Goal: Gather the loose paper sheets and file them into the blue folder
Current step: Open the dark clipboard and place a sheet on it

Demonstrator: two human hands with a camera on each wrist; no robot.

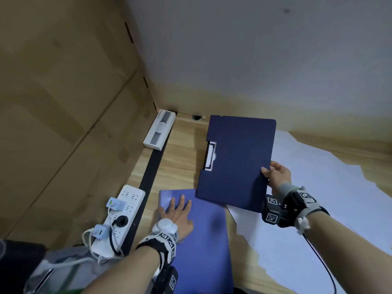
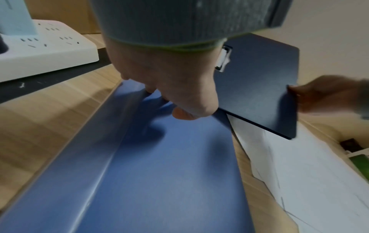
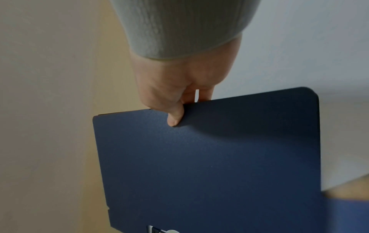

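Your left hand (image 1: 177, 215) presses flat, fingers straight, on the lighter blue folder (image 1: 203, 247). Your right hand (image 1: 275, 175) pinches the dark folder's (image 1: 235, 162) edge; that thin pinch could slip, dropping it onto loose sheets (image 1: 318, 187) beside your fingers.

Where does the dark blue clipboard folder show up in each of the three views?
Head: the dark folder sits centre right, lifted, its right edge held by the right hand.
Left wrist: upper right, past the left hand.
Right wrist: fills the lower half, thumb on top.
Shared landmark: the folder's metal clip, at the left wrist view's upper middle and the right wrist view's bottom edge.
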